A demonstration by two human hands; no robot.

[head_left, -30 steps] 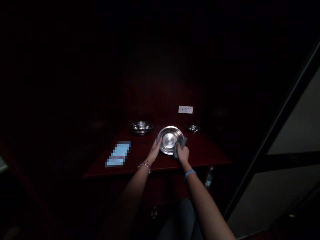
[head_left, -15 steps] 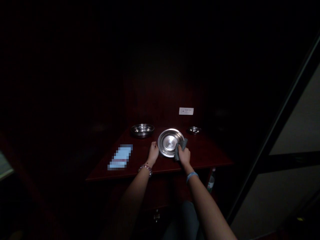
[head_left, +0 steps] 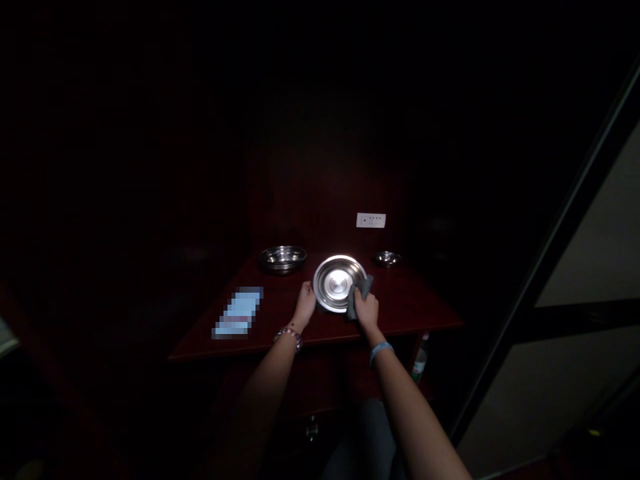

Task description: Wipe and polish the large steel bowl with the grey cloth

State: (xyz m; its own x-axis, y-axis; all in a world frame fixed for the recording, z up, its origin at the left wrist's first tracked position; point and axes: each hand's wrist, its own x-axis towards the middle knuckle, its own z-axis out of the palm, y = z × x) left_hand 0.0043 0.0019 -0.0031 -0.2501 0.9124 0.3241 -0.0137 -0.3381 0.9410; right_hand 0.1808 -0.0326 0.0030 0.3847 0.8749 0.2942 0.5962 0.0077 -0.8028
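A shiny metal bowl [head_left: 334, 280] is tilted toward me above the dark red desk [head_left: 280, 320]. Its left rim is gripped by my left hand [head_left: 305, 303], whose fingers are closed and partly hidden behind it. My right hand [head_left: 367, 310] is closed on a grey cloth [head_left: 354, 303], which lies over the bowl's right edge. Farther back on the left sit stacked metal bowls [head_left: 283, 260]. A smaller metal bowl [head_left: 387, 259] rests at the back right.
A pixelated light-blue flat item [head_left: 239, 312] lies on the desk's left part. On the back wall is a white socket panel [head_left: 371, 220]. Below the desk's right side stands a plastic bottle [head_left: 420, 360]. A drawer knob [head_left: 312, 429] shows under the desk.
The whole view has shifted slightly. The bowl's tilt differs a little, with a brighter glint along its top rim. Both hands keep their holds on the bowl and cloth.
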